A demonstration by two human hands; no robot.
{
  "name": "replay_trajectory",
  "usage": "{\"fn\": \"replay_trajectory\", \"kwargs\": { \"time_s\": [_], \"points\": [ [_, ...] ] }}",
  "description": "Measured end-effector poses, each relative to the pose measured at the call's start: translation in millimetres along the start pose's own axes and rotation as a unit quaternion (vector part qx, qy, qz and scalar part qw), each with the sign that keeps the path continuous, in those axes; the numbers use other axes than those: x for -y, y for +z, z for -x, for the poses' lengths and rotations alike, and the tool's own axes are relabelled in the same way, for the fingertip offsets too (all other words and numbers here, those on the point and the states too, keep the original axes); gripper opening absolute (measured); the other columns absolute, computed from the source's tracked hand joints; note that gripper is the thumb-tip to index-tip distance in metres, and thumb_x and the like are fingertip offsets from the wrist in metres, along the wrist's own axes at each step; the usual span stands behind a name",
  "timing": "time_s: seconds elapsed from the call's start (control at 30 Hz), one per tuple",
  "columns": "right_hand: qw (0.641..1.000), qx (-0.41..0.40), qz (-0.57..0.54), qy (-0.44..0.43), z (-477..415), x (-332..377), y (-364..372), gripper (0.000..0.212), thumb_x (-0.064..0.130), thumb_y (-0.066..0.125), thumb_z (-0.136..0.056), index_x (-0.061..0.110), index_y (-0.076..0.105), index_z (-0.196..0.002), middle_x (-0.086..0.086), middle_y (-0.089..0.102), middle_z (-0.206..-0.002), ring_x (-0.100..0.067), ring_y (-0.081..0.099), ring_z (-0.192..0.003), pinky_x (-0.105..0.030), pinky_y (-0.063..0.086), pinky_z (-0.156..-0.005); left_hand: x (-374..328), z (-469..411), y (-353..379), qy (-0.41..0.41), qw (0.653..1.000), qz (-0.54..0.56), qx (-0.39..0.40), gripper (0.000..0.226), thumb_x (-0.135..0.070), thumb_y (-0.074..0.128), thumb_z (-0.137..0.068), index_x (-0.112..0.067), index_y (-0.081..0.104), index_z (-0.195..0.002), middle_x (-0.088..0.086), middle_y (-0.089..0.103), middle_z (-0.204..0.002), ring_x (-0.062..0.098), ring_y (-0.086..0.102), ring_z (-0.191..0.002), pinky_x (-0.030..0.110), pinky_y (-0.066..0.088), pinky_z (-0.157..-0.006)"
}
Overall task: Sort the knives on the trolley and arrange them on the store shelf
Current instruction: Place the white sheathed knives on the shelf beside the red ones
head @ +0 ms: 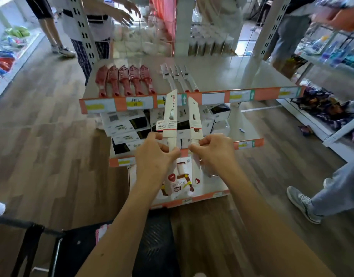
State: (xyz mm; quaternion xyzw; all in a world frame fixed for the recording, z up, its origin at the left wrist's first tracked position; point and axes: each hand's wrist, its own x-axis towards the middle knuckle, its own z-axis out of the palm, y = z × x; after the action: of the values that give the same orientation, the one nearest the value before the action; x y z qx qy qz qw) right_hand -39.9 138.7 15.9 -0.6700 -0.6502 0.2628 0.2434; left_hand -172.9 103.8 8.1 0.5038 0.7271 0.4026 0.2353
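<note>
The left white cardboard-sleeved knife [170,114] at centre frame carries red lettering lengthwise near its tip, too blurred to spell out, and a white label [161,126] with dark Chinese characters that cannot be read. On the orange shelf-edge strip [120,103], a white-and-yellow tag [139,101] bears handwritten dark characters, one resembling 山. Green patches [183,99] on the strip show white upward arrows.

Both forearms are bare. They enter from the bottom edge and converge toward mid-frame. The left hand [154,156], just left of centre, shows its back to the camera and grips the handle of the left knife [169,116]. The right hand [217,150], just right of centre, grips the right knife [194,118] likewise. The fingertips of the two hands are close together, with a narrow gap between them.
</note>
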Motion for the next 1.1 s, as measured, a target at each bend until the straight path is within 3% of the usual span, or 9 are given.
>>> {"fn": "replay_trajectory", "kwargs": {
  "time_s": [0.1,0.2,0.27,0.5,0.7,0.77,0.83,1.0,1.1],
  "points": [
    [1.0,-0.002,0.012,0.013,-18,0,-8,0.027,0.029,0.067,-0.082,0.002,0.071,-0.081,-0.002,0.069,-0.074,-0.005,0.054,-0.056,-0.007,0.04,-0.043,-10,-20,11,0.001,1.0,0.003,0.012,0.045,-0.026,0.074,-0.076,-0.009,0.053,-0.113,-0.008,0.055,-0.065,0.01,0.056,-0.069,0.024,0.043,-0.071],
    [1.0,-0.007,-0.007,0.014,-42,-3,-15,0.026,0.026,0.068,-0.081,0.0,0.071,-0.08,-0.006,0.071,-0.082,-0.011,0.063,-0.067,-0.025,0.057,-0.061,-22,-43,24,0.006,1.0,-0.002,0.009,0.044,-0.027,0.075,-0.075,-0.009,0.055,-0.11,-0.007,0.057,-0.07,0.012,0.057,-0.074,0.024,0.044,-0.073],
    [1.0,-0.013,-0.021,0.011,-62,-6,-20,0.025,0.024,0.068,-0.081,-0.001,0.07,-0.08,-0.008,0.072,-0.081,-0.014,0.067,-0.071,-0.034,0.059,-0.068,-33,-61,34,0.004,1.0,-0.006,0.004,0.042,-0.028,0.074,-0.075,-0.01,0.055,-0.108,-0.006,0.056,-0.069,0.012,0.056,-0.074,0.021,0.039,-0.071],
    [1.0,-0.004,-0.02,-0.016,-153,-11,-49,0.024,0.024,0.069,-0.08,0.002,0.068,-0.07,-0.015,0.071,-0.074,-0.024,0.07,-0.071,-0.039,0.059,-0.07,-79,-135,78,0.012,0.999,-0.028,-0.011,0.04,-0.03,0.074,-0.075,-0.01,0.057,-0.105,0.001,0.062,-0.083,0.014,0.056,-0.076,0.018,0.037,-0.066],
    [0.999,0.04,-0.021,0.015,-244,-8,-74,0.02,0.031,0.073,-0.077,0.021,0.061,-0.065,-0.005,0.071,-0.081,-0.016,0.069,-0.072,-0.032,0.059,-0.071,-120,-202,112,-0.046,0.997,-0.066,0.007,0.031,-0.033,0.074,-0.075,-0.014,0.057,-0.093,0.006,0.068,-0.093,0.019,0.063,-0.091,0.022,0.04,-0.07],
    [0.999,0.047,-0.023,-0.001,-268,-9,-77,0.017,0.031,0.073,-0.076,0.019,0.065,-0.068,-0.007,0.071,-0.085,-0.018,0.07,-0.074,-0.035,0.059,-0.072,-126,-219,121,-0.038,0.996,-0.078,-0.01,0.038,-0.032,0.075,-0.075,-0.007,0.062,-0.101,0.008,0.069,-0.1,0.019,0.063,-0.091,0.02,0.04,-0.07],
    [0.998,0.046,-0.044,-0.03,-284,-11,-79,0.016,0.024,0.074,-0.075,0.015,0.066,-0.065,-0.011,0.072,-0.08,-0.022,0.07,-0.071,-0.04,0.06,-0.068,-128,-230,129,-0.014,0.996,-0.085,-0.008,0.036,-0.03,0.076,-0.074,-0.006,0.067,-0.099,0.007,0.07,-0.096,0.014,0.061,-0.079,0.014,0.04,-0.06],
    [0.993,0.083,-0.086,-0.014,-313,-18,-77,0.017,0.017,0.075,-0.077,0.011,0.065,-0.064,-0.009,0.07,-0.076,-0.018,0.07,-0.065,-0.036,0.061,-0.063,-126,-249,145,-0.017,0.994,-0.108,-0.006,0.033,-0.029,0.078,-0.072,-0.005,0.07,-0.094,0.006,0.071,-0.089,0.007,0.054,-0.066,0.004,0.038,-0.043],
    [0.99,0.115,-0.082,0.013,-324,-17,-69,0.016,0.018,0.075,-0.077,0.007,0.064,-0.07,-0.006,0.066,-0.073,-0.018,0.07,-0.066,-0.034,0.06,-0.063,-124,-256,149,-0.036,0.991,-0.126,-0.015,0.038,-0.029,0.077,-0.073,-0.006,0.068,-0.102,0.008,0.071,-0.098,0.012,0.065,-0.078,0.008,0.042,-0.054]
  ]
}}
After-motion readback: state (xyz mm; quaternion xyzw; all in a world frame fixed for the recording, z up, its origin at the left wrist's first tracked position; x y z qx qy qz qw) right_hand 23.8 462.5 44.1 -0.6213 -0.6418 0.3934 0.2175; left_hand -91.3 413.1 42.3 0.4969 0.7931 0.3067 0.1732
